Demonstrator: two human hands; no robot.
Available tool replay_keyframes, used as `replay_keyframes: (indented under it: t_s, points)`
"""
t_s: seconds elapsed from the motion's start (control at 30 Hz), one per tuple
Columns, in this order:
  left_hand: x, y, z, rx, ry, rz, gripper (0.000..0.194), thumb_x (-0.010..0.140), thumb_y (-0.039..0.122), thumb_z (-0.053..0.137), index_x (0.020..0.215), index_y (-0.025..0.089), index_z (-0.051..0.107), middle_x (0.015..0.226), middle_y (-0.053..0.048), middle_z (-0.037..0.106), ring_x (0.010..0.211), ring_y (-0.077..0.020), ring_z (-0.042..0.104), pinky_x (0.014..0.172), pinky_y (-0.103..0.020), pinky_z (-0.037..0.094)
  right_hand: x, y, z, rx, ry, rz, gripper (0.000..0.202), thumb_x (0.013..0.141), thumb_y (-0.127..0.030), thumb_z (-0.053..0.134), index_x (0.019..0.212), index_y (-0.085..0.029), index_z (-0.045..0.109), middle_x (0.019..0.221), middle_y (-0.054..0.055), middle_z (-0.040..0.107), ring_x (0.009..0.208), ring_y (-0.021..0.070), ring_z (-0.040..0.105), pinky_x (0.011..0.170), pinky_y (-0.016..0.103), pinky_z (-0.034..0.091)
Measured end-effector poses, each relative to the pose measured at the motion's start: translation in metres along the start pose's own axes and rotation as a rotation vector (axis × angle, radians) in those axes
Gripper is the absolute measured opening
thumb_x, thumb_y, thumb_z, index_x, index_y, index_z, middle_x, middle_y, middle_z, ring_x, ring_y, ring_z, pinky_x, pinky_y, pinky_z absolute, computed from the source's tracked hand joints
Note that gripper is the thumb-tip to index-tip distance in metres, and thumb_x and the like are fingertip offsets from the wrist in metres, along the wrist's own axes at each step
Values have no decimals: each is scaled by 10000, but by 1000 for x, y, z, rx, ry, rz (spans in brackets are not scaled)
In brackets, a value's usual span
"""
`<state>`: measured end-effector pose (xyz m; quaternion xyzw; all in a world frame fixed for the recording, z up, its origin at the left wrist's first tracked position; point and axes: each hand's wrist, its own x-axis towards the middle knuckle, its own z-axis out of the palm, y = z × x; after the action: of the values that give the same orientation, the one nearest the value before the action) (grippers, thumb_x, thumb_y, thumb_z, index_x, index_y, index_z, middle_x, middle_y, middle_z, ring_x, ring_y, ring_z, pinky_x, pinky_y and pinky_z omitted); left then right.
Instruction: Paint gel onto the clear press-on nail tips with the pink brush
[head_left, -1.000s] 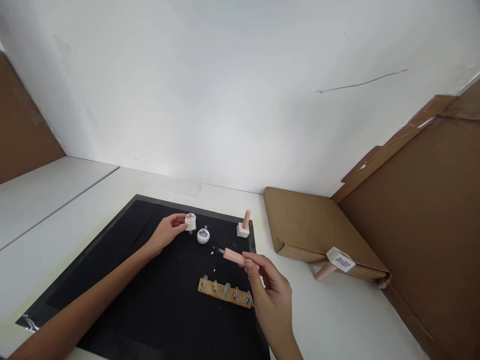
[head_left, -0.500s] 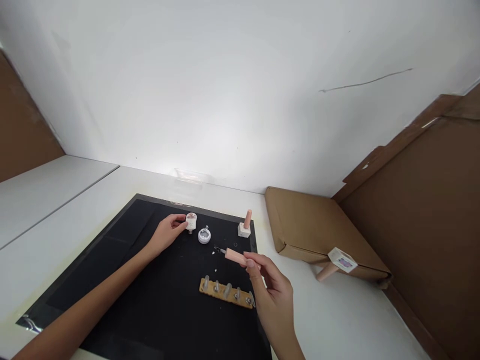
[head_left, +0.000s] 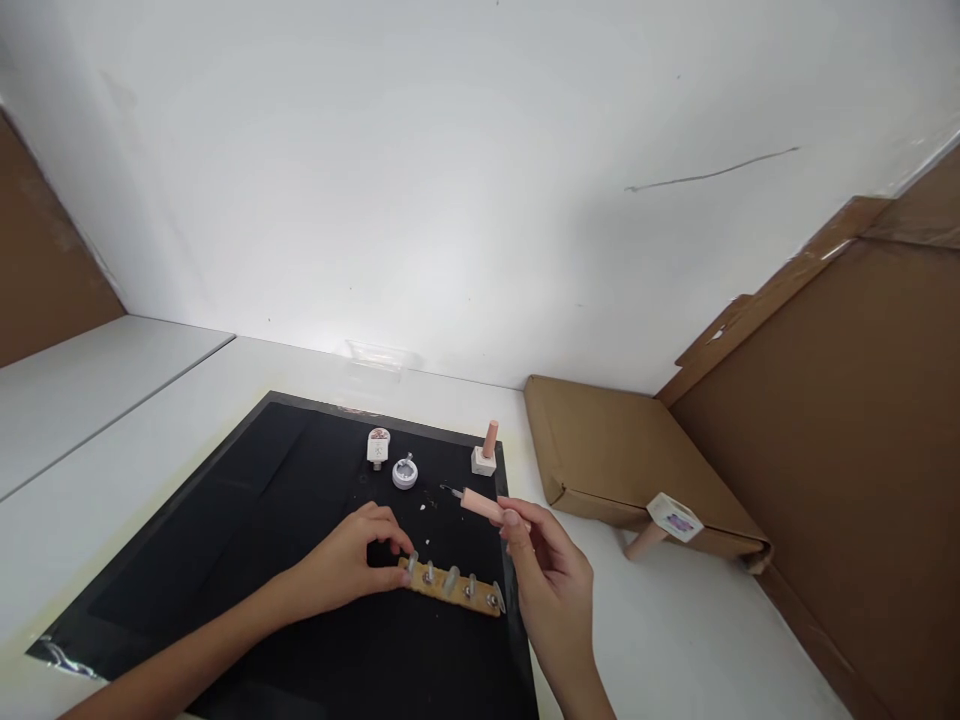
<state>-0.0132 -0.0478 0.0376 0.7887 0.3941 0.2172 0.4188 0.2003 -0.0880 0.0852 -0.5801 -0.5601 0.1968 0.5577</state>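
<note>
My left hand (head_left: pixel 352 553) has its thumb and fingertips closed around the left end of a tan strip (head_left: pixel 448 597), beside the first of several clear nail tips (head_left: pixel 451 578) standing on it. Held between thumb and fingers of my right hand (head_left: pixel 551 570) is a nail polish brush (head_left: pixel 480 504) with a pink cap handle, its dark bristle end pointing left above the black mat (head_left: pixel 315 510). Behind the hands lies a white polish bottle (head_left: pixel 377 452), uncapped, its neck toward me. Right of it sits a small round white jar (head_left: pixel 405 473) with silvery contents.
A white polish bottle with pink cap (head_left: pixel 484 458) stands at the mat's back right corner. Another capped bottle (head_left: pixel 674 518) leans upside down by a cardboard box (head_left: pixel 607 440). Small white bits (head_left: pixel 423 507) lie on the mat. A white wall rises behind.
My left hand has let go of the white bottle and come forward to the left end of the nail tip strip. The brush in my right hand has shifted slightly right.
</note>
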Motion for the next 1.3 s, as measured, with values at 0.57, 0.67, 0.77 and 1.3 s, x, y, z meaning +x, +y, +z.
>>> replay_keyframes:
  t_s: [0.57,0.67,0.77,1.3]
  points:
    - [6,-10,10,72,33,59,96,799,236,653,821,190,734,861,-35,643,838,-181,564,792,-288,417,-2,-1,-1,10,8,5,211,834,-373,569,819,-210,703,670,28,661,592,159,593,560,248,477]
    - [8,-11,14,75,71,60,150,821,234,621,752,175,740,818,-41,643,819,-178,564,765,-283,410,-2,-1,-1,7,5,5,213,832,-373,569,812,-208,702,641,20,642,580,157,584,548,243,473]
    - [9,-13,16,77,88,74,171,815,222,622,709,168,744,788,-40,644,794,-173,565,750,-283,406,-2,0,-1,3,2,7,217,836,-375,563,818,-208,700,624,12,622,589,158,585,554,243,474]
    - [6,-19,18,59,141,159,195,851,232,578,752,193,742,795,-27,650,794,-163,565,766,-285,416,0,4,6,-10,-25,-10,248,834,-377,548,830,-181,699,642,29,650,592,170,598,567,268,494]
